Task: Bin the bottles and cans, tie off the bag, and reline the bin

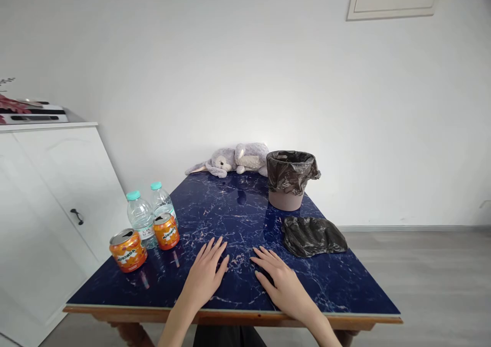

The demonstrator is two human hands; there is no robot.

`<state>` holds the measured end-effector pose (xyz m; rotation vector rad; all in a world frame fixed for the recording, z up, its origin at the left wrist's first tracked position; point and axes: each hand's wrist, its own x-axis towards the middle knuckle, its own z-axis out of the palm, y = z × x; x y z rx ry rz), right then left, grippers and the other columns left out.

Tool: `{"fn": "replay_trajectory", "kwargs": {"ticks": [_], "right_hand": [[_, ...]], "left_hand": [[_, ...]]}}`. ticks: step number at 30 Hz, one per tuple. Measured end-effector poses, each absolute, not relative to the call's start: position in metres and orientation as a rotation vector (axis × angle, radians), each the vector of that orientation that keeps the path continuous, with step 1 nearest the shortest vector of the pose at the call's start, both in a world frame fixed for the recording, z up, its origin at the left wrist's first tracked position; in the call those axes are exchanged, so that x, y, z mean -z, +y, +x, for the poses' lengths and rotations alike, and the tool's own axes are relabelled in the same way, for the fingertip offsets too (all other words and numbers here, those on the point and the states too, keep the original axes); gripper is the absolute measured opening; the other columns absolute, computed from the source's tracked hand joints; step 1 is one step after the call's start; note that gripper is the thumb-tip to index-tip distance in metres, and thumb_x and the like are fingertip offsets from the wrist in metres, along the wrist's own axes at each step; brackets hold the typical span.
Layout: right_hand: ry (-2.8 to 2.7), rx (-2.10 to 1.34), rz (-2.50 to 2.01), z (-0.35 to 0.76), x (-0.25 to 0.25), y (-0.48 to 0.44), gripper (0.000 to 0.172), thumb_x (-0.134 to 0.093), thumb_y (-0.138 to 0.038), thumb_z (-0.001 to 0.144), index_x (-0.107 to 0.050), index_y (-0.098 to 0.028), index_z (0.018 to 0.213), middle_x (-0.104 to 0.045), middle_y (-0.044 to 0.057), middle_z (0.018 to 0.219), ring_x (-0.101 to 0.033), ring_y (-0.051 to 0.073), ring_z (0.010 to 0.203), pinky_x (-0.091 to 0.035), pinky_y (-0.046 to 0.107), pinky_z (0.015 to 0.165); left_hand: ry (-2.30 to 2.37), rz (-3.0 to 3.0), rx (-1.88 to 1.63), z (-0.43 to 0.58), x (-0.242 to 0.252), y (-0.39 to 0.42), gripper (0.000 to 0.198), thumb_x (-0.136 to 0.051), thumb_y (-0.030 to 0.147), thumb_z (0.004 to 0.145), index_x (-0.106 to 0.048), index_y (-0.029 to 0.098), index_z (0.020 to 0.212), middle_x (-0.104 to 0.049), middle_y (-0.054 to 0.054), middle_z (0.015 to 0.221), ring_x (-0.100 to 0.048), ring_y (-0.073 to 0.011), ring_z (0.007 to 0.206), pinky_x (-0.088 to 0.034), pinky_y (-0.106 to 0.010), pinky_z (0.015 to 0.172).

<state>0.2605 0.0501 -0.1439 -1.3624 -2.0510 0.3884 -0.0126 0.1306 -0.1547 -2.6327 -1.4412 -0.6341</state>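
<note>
My left hand [204, 274] lies flat on the dark blue marbled table [238, 214], fingers stretched out, holding nothing. My right hand [279, 278] rests flat beside it, fingers spread, also holding nothing. Two orange drink cans [128, 250] [166, 231] stand to the left of my left hand, with two clear water bottles [140, 216] [161, 199] behind them. A crumpled dark plastic bag [312, 236] lies to the right of my right hand. Behind it stands a small bin lined with a dark bag [289, 179].
A grey plush toy [233, 160] lies at the table's far edge against the white wall. A white cabinet [49, 193] stands close to the table's left side. Grey floor [422, 275] lies to the right.
</note>
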Motion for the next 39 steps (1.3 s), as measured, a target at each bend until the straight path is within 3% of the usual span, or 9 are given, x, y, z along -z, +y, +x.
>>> {"fn": "replay_trajectory", "kwargs": {"ticks": [15,24,39], "right_hand": [[-2.041,-0.543,-1.406,0.261,0.136,0.047,0.045,-0.043,-0.045,0.11,-0.06,-0.032,0.149,-0.047,-0.002,0.164,-0.033,0.024,0.158,-0.026,0.049,0.133],[-2.033,-0.541,-1.388,0.262,0.133,0.046,0.044,-0.045,-0.043,0.109,-0.063,-0.03,0.147,-0.051,-0.001,0.162,-0.035,0.024,0.157,-0.027,0.049,0.133],[-2.017,-0.556,-1.375,0.261,0.132,0.045,0.043,-0.045,-0.044,0.109,-0.064,-0.031,0.146,-0.051,-0.001,0.161,-0.036,0.027,0.157,-0.027,0.053,0.132]], "left_hand": [[-1.487,-2.663,0.664,-0.013,0.149,0.128,0.05,-0.042,0.049,0.11,-0.051,0.032,0.156,-0.048,-0.002,0.164,-0.04,-0.0289,0.155,-0.039,-0.054,0.126],[-1.517,-2.671,0.639,-0.011,0.144,0.126,0.05,-0.041,0.048,0.11,-0.052,0.028,0.155,-0.049,-0.003,0.163,-0.039,-0.0285,0.155,-0.037,-0.055,0.127],[-1.457,-2.657,0.733,-0.013,0.151,0.128,0.048,-0.044,0.046,0.11,-0.053,0.032,0.154,-0.052,-0.002,0.162,-0.042,-0.0291,0.154,-0.039,-0.054,0.126]]}}
